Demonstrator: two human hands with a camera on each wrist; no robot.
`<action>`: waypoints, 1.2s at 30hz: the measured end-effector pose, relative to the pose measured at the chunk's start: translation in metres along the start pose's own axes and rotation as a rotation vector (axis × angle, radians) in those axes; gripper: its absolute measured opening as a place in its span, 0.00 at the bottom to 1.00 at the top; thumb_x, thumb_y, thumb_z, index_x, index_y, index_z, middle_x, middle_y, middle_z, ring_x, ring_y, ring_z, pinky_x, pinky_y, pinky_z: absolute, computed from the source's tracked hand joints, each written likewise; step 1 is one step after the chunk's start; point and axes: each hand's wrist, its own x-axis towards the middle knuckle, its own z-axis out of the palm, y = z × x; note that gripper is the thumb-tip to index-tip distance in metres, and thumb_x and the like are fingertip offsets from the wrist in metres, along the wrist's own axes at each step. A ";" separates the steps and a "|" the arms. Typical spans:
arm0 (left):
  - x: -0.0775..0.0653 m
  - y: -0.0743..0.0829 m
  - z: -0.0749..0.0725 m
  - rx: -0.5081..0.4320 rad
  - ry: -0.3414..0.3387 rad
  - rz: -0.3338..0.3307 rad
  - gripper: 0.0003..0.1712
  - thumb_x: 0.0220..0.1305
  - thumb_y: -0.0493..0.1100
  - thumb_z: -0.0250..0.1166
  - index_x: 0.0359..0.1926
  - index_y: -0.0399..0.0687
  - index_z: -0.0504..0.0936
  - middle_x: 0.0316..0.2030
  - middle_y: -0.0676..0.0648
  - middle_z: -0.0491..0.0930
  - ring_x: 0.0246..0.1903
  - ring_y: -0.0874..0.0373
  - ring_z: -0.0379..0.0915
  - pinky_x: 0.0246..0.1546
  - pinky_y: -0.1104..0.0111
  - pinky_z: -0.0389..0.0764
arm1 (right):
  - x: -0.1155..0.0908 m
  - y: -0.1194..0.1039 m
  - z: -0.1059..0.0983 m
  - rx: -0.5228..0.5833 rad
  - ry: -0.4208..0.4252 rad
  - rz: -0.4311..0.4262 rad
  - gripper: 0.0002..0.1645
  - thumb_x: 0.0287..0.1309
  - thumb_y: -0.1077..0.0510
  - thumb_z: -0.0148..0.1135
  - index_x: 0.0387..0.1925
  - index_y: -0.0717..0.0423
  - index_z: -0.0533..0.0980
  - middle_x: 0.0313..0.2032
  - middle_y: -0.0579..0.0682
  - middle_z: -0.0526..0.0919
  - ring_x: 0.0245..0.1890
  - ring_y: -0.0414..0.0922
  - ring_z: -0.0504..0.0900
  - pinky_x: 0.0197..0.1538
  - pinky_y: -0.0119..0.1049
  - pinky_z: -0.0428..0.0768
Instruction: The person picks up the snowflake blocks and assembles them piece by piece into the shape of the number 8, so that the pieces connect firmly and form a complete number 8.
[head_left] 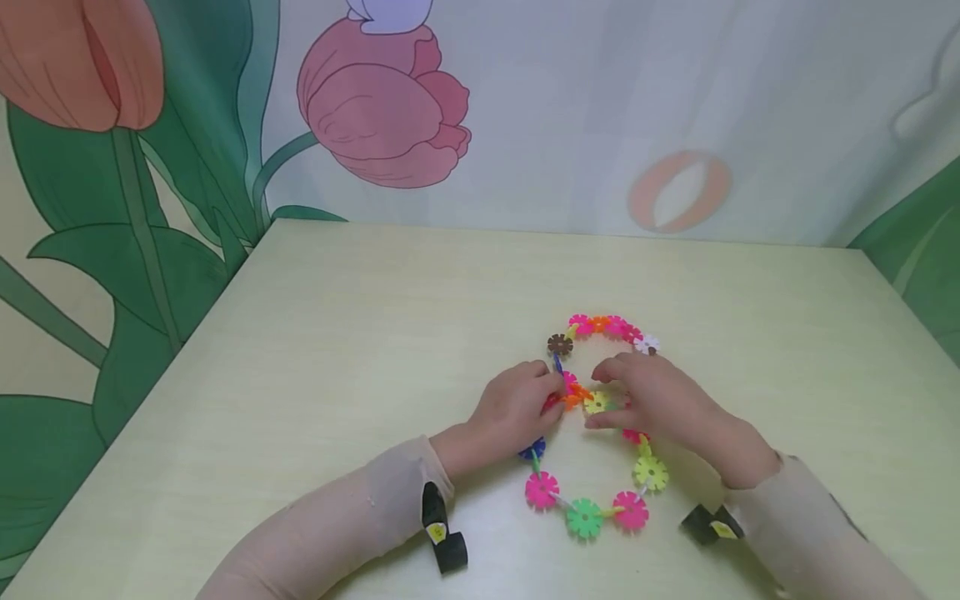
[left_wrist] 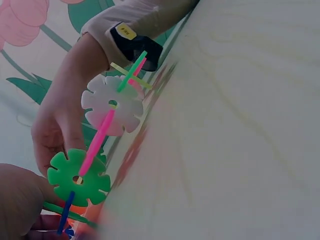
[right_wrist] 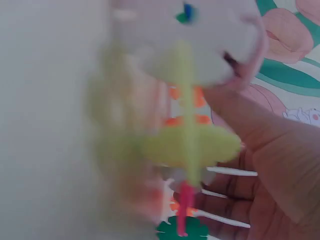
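Small notched plastic flower discs, slotted together edge to edge, form a figure-eight chain on the table (head_left: 337,333). Where the loops meet, my left hand (head_left: 516,406) pinches the chain beside an orange disc (head_left: 573,397). My right hand (head_left: 667,400) hovers over the right side of the crossing, thumb and fingers spread around a yellow disc (head_left: 597,403). In the left wrist view a green disc (left_wrist: 90,185) and a white disc (left_wrist: 120,102) stand out near the camera. Spread fingers of the right hand (right_wrist: 280,155) show behind blurred discs in the right wrist view.
The lower loop runs through a pink disc (head_left: 542,491) and a green disc (head_left: 584,519). A brown disc (head_left: 559,344) sits on the upper loop's left. Black wrist cameras hang under both sleeves. A flower-painted wall (head_left: 540,108) stands behind the table's far edge.
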 end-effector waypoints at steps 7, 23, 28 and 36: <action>-0.004 0.001 0.004 -0.003 0.035 0.044 0.04 0.64 0.45 0.62 0.36 0.54 0.83 0.30 0.54 0.76 0.28 0.63 0.67 0.26 0.78 0.65 | -0.006 0.002 0.010 -0.116 0.059 -0.065 0.21 0.43 0.47 0.76 0.38 0.51 0.82 0.29 0.41 0.83 0.28 0.38 0.76 0.43 0.44 0.74; -0.009 0.003 0.004 0.076 0.172 0.114 0.02 0.62 0.44 0.63 0.32 0.53 0.82 0.26 0.53 0.71 0.25 0.62 0.66 0.23 0.79 0.60 | -0.005 0.005 0.017 -0.049 0.161 -0.134 0.20 0.44 0.55 0.76 0.43 0.54 0.83 0.39 0.48 0.86 0.44 0.50 0.80 0.55 0.53 0.73; -0.009 0.003 0.005 0.075 0.196 0.109 0.04 0.62 0.43 0.63 0.30 0.53 0.81 0.26 0.53 0.71 0.25 0.62 0.66 0.22 0.80 0.60 | -0.004 0.005 0.017 -0.029 0.164 -0.131 0.21 0.45 0.55 0.76 0.43 0.54 0.83 0.40 0.48 0.86 0.45 0.50 0.81 0.55 0.52 0.72; -0.009 0.004 0.007 0.098 0.218 0.111 0.04 0.63 0.43 0.63 0.31 0.52 0.82 0.27 0.53 0.73 0.26 0.62 0.69 0.22 0.80 0.63 | -0.005 0.007 0.018 0.001 0.156 -0.135 0.20 0.44 0.55 0.76 0.42 0.54 0.83 0.39 0.47 0.86 0.44 0.49 0.81 0.54 0.51 0.73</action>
